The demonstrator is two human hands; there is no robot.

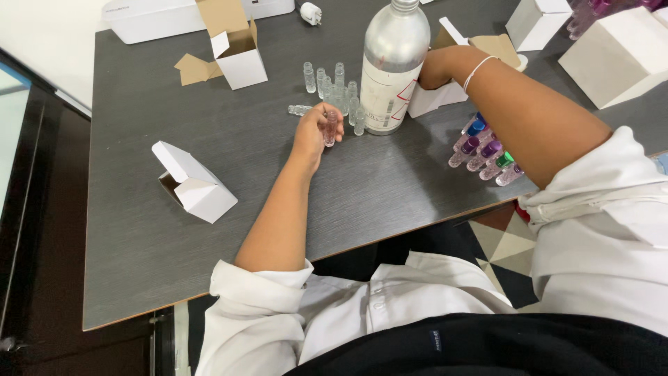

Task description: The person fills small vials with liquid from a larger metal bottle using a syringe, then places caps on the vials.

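My left hand (314, 131) rests on the dark grey table (209, 139) and is closed around a small clear glass vial (330, 128), held upright. Just beyond it stands a cluster of several empty clear vials (339, 89), and one lies on its side (299, 109). My right hand (437, 67) reaches behind a tall silver metal bottle (394, 63) with a white label; its fingers are hidden by the bottle, so what they touch is unclear. Under my right forearm lie several filled vials with coloured caps (485, 149).
Small white cardboard boxes stand around: an open one at the left front (193, 184), one at the back (236, 49), others at the back right (616, 56). A flat white device (153, 19) lies at the far edge. The table's front edge runs near my body.
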